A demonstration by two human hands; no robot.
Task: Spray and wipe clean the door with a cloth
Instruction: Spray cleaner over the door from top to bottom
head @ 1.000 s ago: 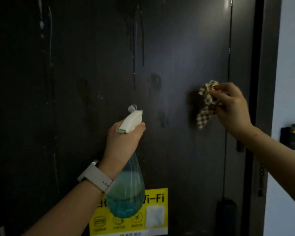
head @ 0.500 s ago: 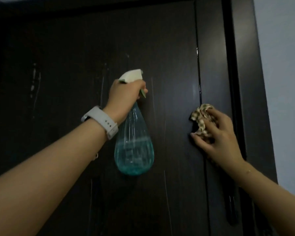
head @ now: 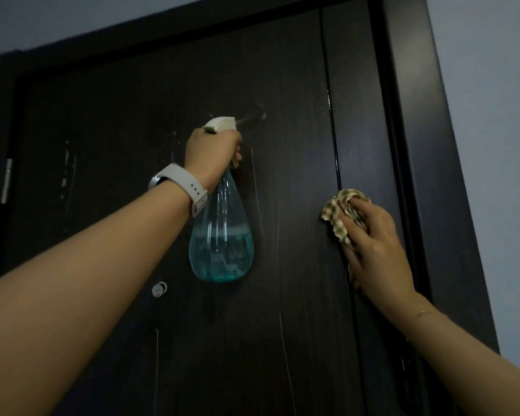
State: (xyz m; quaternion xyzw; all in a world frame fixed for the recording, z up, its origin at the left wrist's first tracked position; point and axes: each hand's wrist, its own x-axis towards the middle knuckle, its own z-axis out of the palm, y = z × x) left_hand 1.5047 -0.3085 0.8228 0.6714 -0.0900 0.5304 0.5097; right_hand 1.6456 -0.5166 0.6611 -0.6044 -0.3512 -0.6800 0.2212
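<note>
1. While the left hand (head: pixel 212 151) is curled tight round the neck of the spray bottle (head: pixel 221 235), its fingers wrap the trigger side, and a faint mist shows at the white nozzle (head: pixel 222 123) against the door (head: pixel 117 115).
2. Hanging below that fist, the bottle's clear teardrop body lies in front of the door's middle, blue-green liquid filling its lower part.
3. A pale watch (head: pixel 180 187) sits on the left wrist.
4. To the right of the bottle, the right hand (head: pixel 376 244) lies with fingers loosely bent over the checked cloth (head: pixel 338 217), pressing it to the door beside the vertical groove.
5. Thin wet streaks run down the door under and beside the bottle.
6. A small round peephole (head: pixel 159 289) shows on the door, lower left of the bottle.
</note>
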